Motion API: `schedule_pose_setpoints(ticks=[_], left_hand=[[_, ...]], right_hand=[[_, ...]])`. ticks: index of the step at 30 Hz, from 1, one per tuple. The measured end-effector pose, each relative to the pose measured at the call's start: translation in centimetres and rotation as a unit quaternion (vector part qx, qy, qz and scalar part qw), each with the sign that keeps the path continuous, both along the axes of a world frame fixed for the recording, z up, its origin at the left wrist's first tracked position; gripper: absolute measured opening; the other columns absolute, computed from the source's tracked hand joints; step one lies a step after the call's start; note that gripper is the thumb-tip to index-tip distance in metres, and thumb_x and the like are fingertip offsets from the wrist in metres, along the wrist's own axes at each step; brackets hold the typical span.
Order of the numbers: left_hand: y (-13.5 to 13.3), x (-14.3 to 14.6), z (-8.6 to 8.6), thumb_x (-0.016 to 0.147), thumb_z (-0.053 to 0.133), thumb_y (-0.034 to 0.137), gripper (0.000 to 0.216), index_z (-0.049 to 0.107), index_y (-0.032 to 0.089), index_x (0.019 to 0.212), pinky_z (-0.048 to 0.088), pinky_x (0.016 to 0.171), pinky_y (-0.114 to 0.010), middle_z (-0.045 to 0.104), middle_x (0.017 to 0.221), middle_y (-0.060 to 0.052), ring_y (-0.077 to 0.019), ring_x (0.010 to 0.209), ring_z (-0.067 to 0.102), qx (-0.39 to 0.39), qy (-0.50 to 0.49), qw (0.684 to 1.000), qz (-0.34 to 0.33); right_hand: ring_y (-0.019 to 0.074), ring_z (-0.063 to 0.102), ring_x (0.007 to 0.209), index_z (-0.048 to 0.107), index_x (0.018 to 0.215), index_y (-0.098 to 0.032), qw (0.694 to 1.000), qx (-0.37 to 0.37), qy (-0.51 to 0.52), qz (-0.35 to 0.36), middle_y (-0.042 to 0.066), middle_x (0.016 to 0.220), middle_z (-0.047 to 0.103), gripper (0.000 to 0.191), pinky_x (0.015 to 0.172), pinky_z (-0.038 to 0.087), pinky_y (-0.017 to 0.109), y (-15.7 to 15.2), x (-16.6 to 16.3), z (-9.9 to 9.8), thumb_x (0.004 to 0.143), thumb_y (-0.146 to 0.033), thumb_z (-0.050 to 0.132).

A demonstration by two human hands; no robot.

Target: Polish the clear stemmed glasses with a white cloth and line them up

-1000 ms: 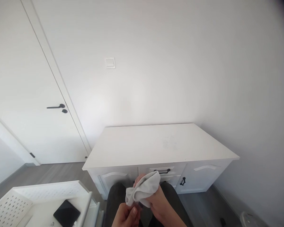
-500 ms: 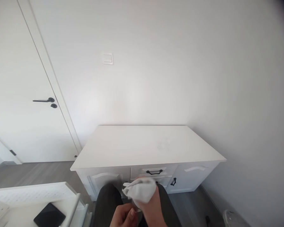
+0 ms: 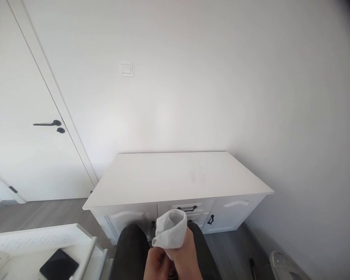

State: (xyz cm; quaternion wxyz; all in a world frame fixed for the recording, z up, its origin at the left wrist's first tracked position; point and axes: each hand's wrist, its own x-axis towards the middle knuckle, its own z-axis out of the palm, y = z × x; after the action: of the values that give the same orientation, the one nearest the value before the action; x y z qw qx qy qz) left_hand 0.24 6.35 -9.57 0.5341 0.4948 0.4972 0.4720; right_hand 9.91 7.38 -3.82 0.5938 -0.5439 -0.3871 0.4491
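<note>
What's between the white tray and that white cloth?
In the head view, mainly the person's left leg lies between tray and cloth, plus some floor and cabinet.

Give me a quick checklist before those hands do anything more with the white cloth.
1. White cloth touching the right hand: ok.
2. Left hand gripping the cloth too: cannot tell; its fingertips are hidden.
3. Cloth spread flat: not ok; it is curled into a loop.
4. Cabinet top unmarked: not ok; faint grey smudges show.
5. Black tablet-like object inside the perforated white tray: ok.
</note>
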Motion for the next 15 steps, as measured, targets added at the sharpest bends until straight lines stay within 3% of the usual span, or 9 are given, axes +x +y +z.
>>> schedule_pose_setpoints(ticks=[2, 4, 6, 7, 9, 10, 12, 15], left_hand=[[0.8, -0.2, 0.1, 0.082, 0.071, 0.074, 0.060, 0.074, 0.016, 0.067, 0.052, 0.061, -0.031, 0.070, 0.061, -0.005, -0.0214, 0.059, 0.064, -0.017, -0.016, 0.996, -0.086], [1.9, -1.3, 0.4, 0.083, 0.074, 0.069, 0.055, 0.079, 0.015, 0.073, 0.058, 0.070, -0.034, 0.076, 0.073, -0.008, -0.0243, 0.069, 0.071, 0.011, 0.004, 0.989, -0.147], [3.0, -3.0, 1.0, 0.079, 0.081, 0.062, 0.046, 0.085, 0.018, 0.091, 0.059, 0.093, -0.042, 0.080, 0.105, -0.014, -0.0329, 0.101, 0.074, 0.078, 0.067, 0.988, -0.117], [3.5, -3.9, 1.5, 0.079, 0.081, 0.062, 0.047, 0.085, 0.021, 0.101, 0.055, 0.104, -0.048, 0.078, 0.120, -0.015, -0.0358, 0.116, 0.071, 0.101, 0.097, 0.988, -0.068], [4.3, -5.2, 2.6, 0.084, 0.075, 0.065, 0.052, 0.081, 0.024, 0.116, 0.050, 0.112, -0.053, 0.074, 0.132, -0.015, -0.0371, 0.130, 0.065, 0.092, 0.095, 0.991, -0.016], [4.5, -5.6, 3.2, 0.085, 0.072, 0.067, 0.058, 0.076, 0.024, 0.125, 0.050, 0.112, -0.053, 0.072, 0.136, -0.015, -0.0367, 0.132, 0.064, 0.076, 0.061, 0.995, -0.020], [4.7, -5.6, 4.7, 0.082, 0.072, 0.075, 0.074, 0.069, 0.023, 0.135, 0.051, 0.110, -0.049, 0.071, 0.138, -0.016, -0.0361, 0.128, 0.066, 0.054, -0.025, 0.994, -0.090], [4.7, -4.6, 6.5, 0.076, 0.074, 0.078, 0.069, 0.079, 0.018, 0.111, 0.058, 0.091, -0.040, 0.079, 0.115, -0.016, -0.0333, 0.103, 0.074, 0.056, -0.061, 0.971, -0.226]], right_hand=[[0.0218, 0.061, 0.055, 0.069, 0.072, -0.020, 0.995, -0.036, 0.079, 0.040, 0.004, 0.066, 0.071, 0.026, 0.048, 0.051, 0.032, 0.6, 0.9, -0.9, 0.061, -0.032, 0.089], [0.0232, 0.065, 0.059, 0.073, 0.077, -0.016, 0.992, -0.036, 0.121, 0.021, 0.006, 0.070, 0.075, 0.030, 0.052, 0.053, 0.033, 1.3, 2.3, -2.0, 0.062, -0.036, 0.090], [0.0252, 0.070, 0.072, 0.077, 0.084, -0.014, 0.994, -0.015, 0.109, -0.024, 0.008, 0.079, 0.078, 0.035, 0.066, 0.057, 0.035, 1.8, 3.8, -3.0, 0.063, -0.038, 0.092], [0.0250, 0.070, 0.075, 0.078, 0.082, -0.015, 0.995, -0.005, 0.095, -0.034, 0.007, 0.079, 0.078, 0.035, 0.071, 0.058, 0.035, 1.9, 4.3, -3.3, 0.062, -0.037, 0.094], [0.0227, 0.068, 0.071, 0.078, 0.076, -0.015, 0.997, 0.005, 0.071, -0.010, 0.004, 0.073, 0.076, 0.033, 0.068, 0.056, 0.032, 1.6, 4.5, -3.6, 0.054, -0.029, 0.098], [0.0216, 0.067, 0.069, 0.078, 0.074, -0.016, 0.998, 0.011, 0.062, 0.026, 0.002, 0.071, 0.075, 0.034, 0.065, 0.055, 0.031, 1.4, 4.1, -3.7, 0.048, -0.024, 0.099], [0.0205, 0.068, 0.071, 0.077, 0.072, -0.017, 0.994, 0.017, 0.057, 0.092, 0.000, 0.072, 0.074, 0.039, 0.067, 0.056, 0.030, 0.9, 2.7, -3.8, 0.040, -0.020, 0.099], [0.0186, 0.073, 0.082, 0.066, 0.060, -0.019, 0.995, 0.003, 0.073, 0.074, -0.005, 0.068, 0.064, 0.030, 0.083, 0.055, 0.035, 0.9, 0.1, -4.1, 0.064, -0.041, 0.085]])
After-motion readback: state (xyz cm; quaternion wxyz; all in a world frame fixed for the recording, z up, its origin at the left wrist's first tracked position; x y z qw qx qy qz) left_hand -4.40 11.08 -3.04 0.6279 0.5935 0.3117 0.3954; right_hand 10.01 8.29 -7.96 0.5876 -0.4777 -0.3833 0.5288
